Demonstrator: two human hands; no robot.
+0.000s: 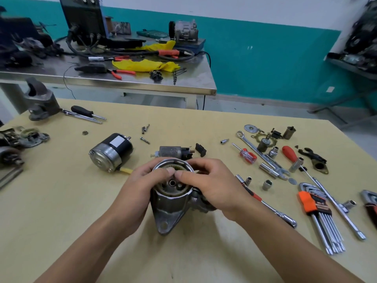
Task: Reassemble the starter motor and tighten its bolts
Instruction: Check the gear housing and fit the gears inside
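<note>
The starter's grey front housing [170, 209] stands on the wooden table, its round open end up, showing the ring gear and small gears inside. My left hand [140, 186] grips the housing's left side, thumb over the rim. My right hand [210, 185] holds the right side, its thumb reaching into the opening beside the left thumb. The black motor body [111, 152] with a yellow lead lies on its side to the back left. The solenoid [173, 152] lies just behind the housing. Three loose bolts [145, 133] lie further back.
To the right lie a ratchet [271, 207], sockets [267, 184], a hex key set [318, 213], wrenches [263, 156], screwdrivers [247, 155] and small parts. Other starter parts [20, 139] sit at the left edge. A cluttered steel bench [114, 78] stands behind the table.
</note>
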